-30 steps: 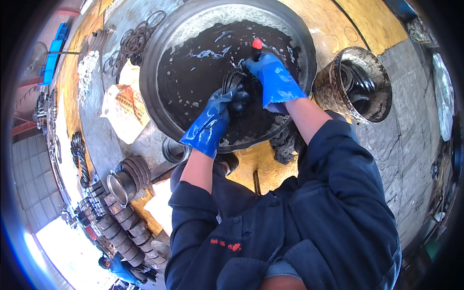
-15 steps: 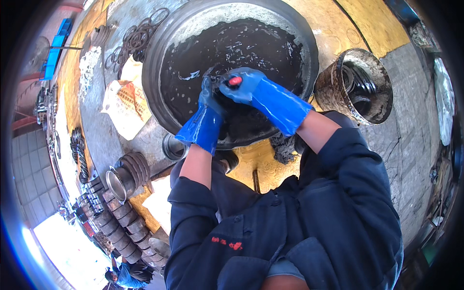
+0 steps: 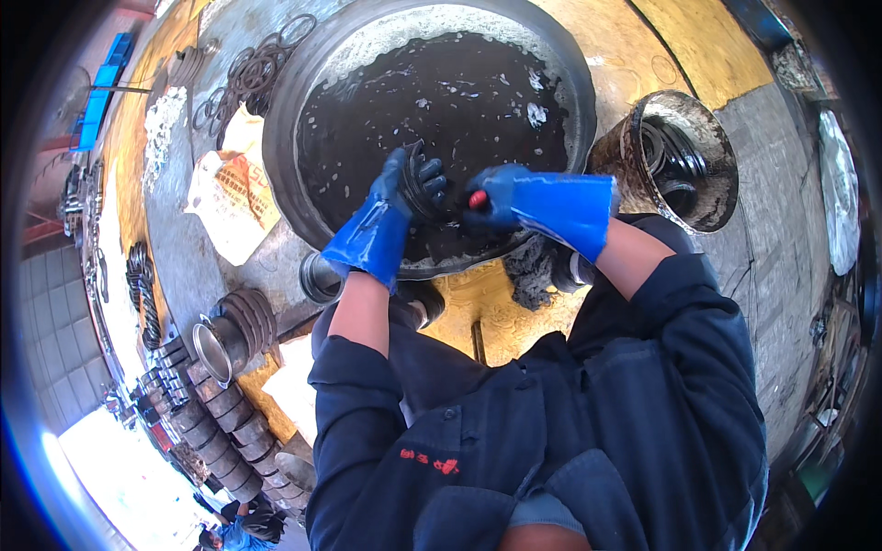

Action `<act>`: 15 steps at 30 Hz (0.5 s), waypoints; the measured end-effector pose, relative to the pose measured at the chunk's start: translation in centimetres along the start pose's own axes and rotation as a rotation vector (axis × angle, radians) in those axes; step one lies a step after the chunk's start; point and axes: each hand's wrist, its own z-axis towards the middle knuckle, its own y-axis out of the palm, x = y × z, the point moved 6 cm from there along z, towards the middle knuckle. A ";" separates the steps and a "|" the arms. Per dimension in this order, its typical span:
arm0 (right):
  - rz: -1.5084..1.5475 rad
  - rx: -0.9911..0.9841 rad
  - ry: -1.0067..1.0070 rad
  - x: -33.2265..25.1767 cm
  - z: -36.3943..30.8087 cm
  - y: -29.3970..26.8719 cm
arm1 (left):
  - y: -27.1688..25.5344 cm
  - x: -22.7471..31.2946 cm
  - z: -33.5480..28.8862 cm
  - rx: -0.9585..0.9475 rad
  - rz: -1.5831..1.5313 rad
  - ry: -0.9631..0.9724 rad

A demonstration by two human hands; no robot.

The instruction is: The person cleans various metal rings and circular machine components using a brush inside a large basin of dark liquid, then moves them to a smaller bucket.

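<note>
Both my hands wear wet blue rubber gloves over a wide round black tub (image 3: 281,165) of dark, sudsy liquid (image 3: 413,92). My left hand (image 3: 393,188) is closed around a dark ring-shaped metal part (image 3: 422,191), its fingers hooked through and over it. To the right, my right hand (image 3: 501,195) makes a fist around a tool with a red handle end (image 3: 478,199); the rest of that tool is hidden by the glove and the dark liquid. The two hands are a little apart, near the tub's front side.
A grimy metal bucket (image 3: 625,170) with dark rings inside stands right of the tub. Left lie a pile of black rings (image 3: 253,78), a printed paper sack (image 3: 234,202) and metal cylinders (image 3: 216,349). Rows of stacked metal parts (image 3: 216,413) and another person (image 3: 243,533) are at lower left.
My hands have come apart: the left has turned to show the ring-shaped part in its fingers. The right has moved right and down with the red-handled tool.
</note>
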 end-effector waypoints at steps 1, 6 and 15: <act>-0.027 -0.031 0.141 0.9 0.5 -0.7 | -0.3 -0.1 -0.1 0.083 0.128 0.044; 0.246 0.289 0.554 5.1 1.2 -5.3 | 7.4 -0.3 -6.8 -0.017 0.604 0.273; 0.658 0.285 0.270 0.8 5.9 -2.5 | 8.9 1.2 -11.1 0.208 1.222 0.406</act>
